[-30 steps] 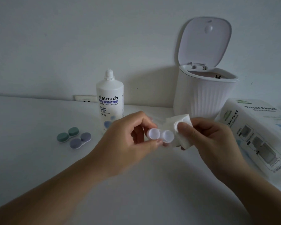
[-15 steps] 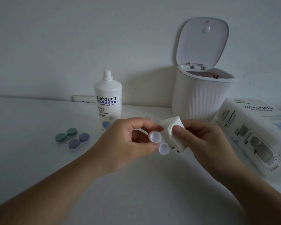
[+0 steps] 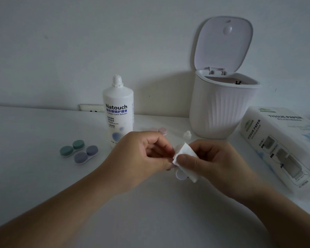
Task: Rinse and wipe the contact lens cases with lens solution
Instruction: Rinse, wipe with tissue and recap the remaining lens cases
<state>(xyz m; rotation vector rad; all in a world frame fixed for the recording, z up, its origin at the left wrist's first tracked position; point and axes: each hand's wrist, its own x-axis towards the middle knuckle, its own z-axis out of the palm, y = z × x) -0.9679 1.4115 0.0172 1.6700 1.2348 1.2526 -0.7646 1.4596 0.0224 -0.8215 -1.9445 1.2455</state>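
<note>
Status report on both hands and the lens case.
Left hand pinches pale clear lens case. Right hand presses folded white tissue onto it. Nothing obstructing.

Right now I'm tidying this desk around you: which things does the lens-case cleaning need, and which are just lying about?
In use:
lens case, in left hand
folded tissue, in right hand
solution bottle
bottle cap
green case, purple case
pink caps

Lying about:
open bin
tissue pack
</note>
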